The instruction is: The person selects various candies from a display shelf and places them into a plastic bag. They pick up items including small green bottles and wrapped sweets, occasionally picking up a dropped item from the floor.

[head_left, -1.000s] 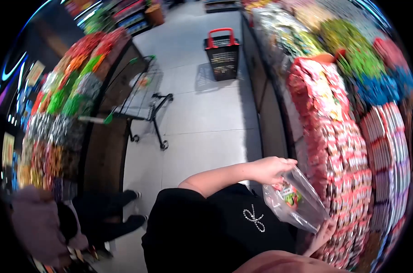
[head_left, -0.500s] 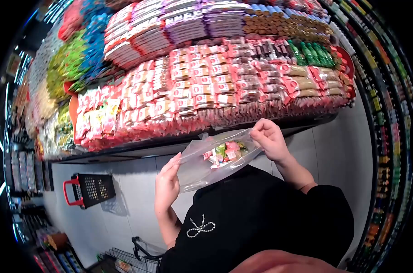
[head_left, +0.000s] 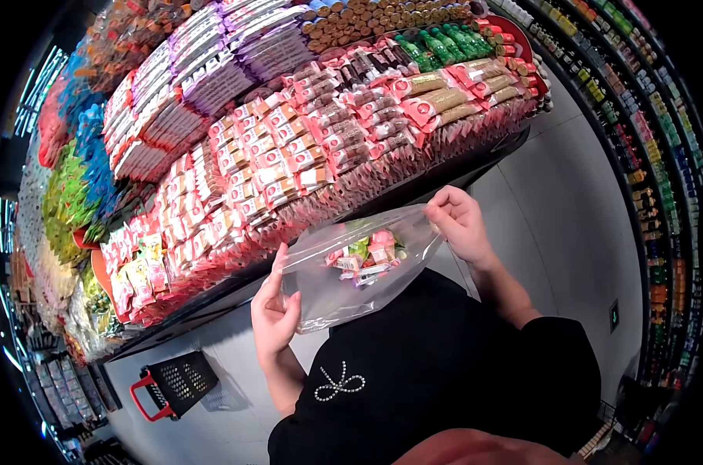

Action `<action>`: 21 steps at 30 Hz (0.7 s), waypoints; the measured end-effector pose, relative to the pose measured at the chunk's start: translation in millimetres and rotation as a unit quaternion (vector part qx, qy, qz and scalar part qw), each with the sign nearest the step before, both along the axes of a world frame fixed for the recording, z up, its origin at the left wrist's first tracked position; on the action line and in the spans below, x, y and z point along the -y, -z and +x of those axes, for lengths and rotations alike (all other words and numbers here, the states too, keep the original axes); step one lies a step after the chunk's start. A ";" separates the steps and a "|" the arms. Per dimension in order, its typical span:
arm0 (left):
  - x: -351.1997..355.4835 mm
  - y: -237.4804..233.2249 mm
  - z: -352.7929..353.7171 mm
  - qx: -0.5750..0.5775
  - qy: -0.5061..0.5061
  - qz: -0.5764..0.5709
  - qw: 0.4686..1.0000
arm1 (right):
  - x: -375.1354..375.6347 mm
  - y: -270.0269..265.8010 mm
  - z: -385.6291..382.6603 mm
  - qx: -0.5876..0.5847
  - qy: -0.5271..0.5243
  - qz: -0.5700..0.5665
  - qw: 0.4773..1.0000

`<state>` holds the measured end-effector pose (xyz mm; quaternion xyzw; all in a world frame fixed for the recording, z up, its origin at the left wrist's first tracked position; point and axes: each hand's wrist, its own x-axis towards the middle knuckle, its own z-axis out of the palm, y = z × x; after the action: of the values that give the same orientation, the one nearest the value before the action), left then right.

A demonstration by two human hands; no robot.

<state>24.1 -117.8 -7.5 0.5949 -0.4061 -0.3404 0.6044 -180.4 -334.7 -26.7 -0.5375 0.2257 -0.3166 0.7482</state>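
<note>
A clear plastic bag (head_left: 313, 298) is stretched between my two hands in front of my black shirt. Inside it lies a small heap of wrapped snacks (head_left: 367, 256), pink, white and green. My right hand (head_left: 460, 225) pinches the bag's upper right corner between thumb and fingers. At the bag's upper left edge is my left hand (head_left: 275, 310), its fingers pointing up along the plastic and its thumb apart from them. The bag's edge runs taut to these fingers, though their exact hold is partly hidden.
A long display (head_left: 289, 155) piled with packaged snacks stands just ahead. A black shopping basket (head_left: 182, 384) with a red handle is on the grey floor (head_left: 522, 201) at lower left. Stocked shelves (head_left: 638, 155) line the right side.
My view has turned, so the display now slants and the basket appears lower and further right. My left thumb stands further from its fingers. The bag remains stretched between my hands.
</note>
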 end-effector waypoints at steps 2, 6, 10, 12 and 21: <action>6.4 -5.8 -2.2 0.025 -0.027 0.024 0.999 | 0.9 0.1 -3.1 0.000 0.017 -0.010 1.000; 12.9 -4.1 -3.3 0.048 -0.075 0.080 0.993 | 3.3 -2.3 -5.5 -0.013 0.031 -0.036 0.999; 13.8 -2.5 4.9 0.196 -0.049 0.103 0.974 | 11.6 0.4 -8.1 -0.013 0.044 -0.031 0.998; 10.4 6.0 8.8 0.154 -0.016 0.133 0.979 | 16.3 1.6 -7.2 -0.028 0.075 -0.048 0.996; 26.8 2.7 7.7 0.029 -0.038 0.106 0.993 | 29.2 2.5 4.4 -0.087 0.116 -0.082 0.986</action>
<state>31.8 -144.6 -10.2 0.6799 -0.3624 -0.3410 0.5386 -176.0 -363.9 -29.2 -0.5926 0.3244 -0.3706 0.6374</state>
